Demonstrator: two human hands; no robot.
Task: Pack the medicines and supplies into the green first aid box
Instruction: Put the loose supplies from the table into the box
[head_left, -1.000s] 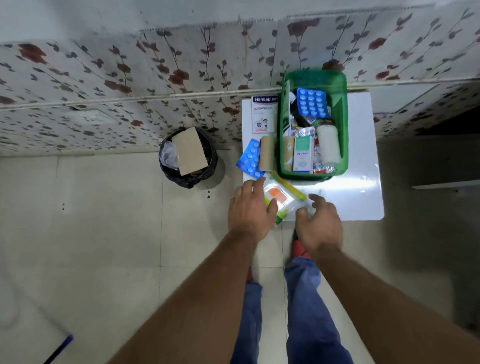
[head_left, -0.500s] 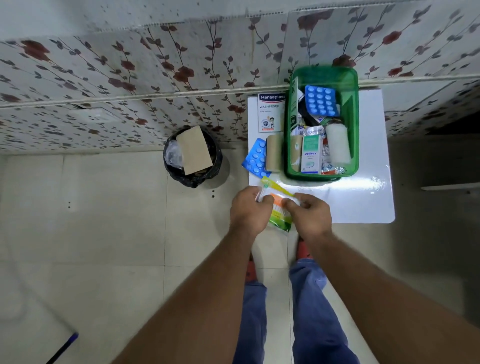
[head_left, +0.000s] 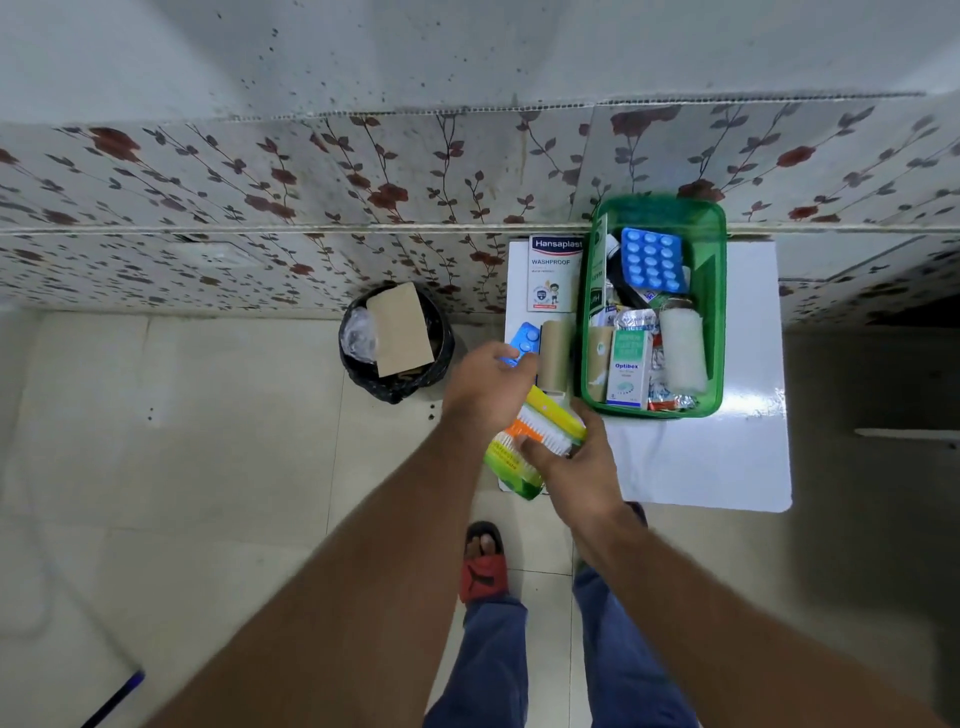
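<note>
Two hands on one soft packet, just in front of the green first aid box (head_left: 714, 312).
We judge the crinkly plastic packet (head_left: 540, 434) light and slippery; our right hand (head_left: 576, 457) pinches its near edge, our left hand (head_left: 485, 389) hides its own fingers, grip unclear. Its printing is unreadable.

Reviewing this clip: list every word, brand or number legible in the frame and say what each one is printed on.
"Hansaplast": top band of the white plaster box on the table, left of the green first aid box.
"WASHPROOF": same plaster box, under the brand; smaller print below it is too small to read.
"Optibex": front of the white-and-green carton inside the first aid box; its other print is blurred.
Lettering on the upright green pack at the box's left wall: unreadable.
</note>
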